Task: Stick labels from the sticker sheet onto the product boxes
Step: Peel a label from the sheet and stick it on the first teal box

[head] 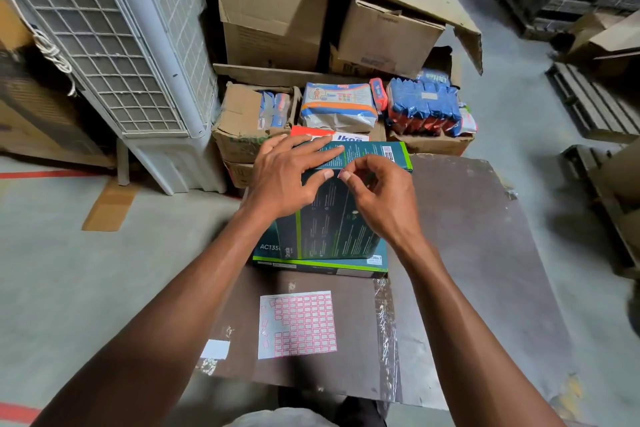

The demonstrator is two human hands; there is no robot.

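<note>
A dark green product box (332, 218) stands tilted on top of another flat green box (322, 265) on a brown board. My left hand (287, 177) lies flat on the upper box's top edge, fingers spread, steadying it. My right hand (377, 198) pinches a small pink-edged label (343, 175) between thumb and forefinger, right at the box's upper face next to my left thumb. The sticker sheet (298, 324), a white sheet with rows of pink-bordered labels and some gaps, lies flat on the board nearer to me.
The brown board (467, 253) rests over the concrete floor. Behind the boxes stand cartons with blue and white packets (337, 106) and a red and white box (325, 137). A white air cooler (114, 45) is at the left. Large cardboard cartons (273, 3) rise at the back.
</note>
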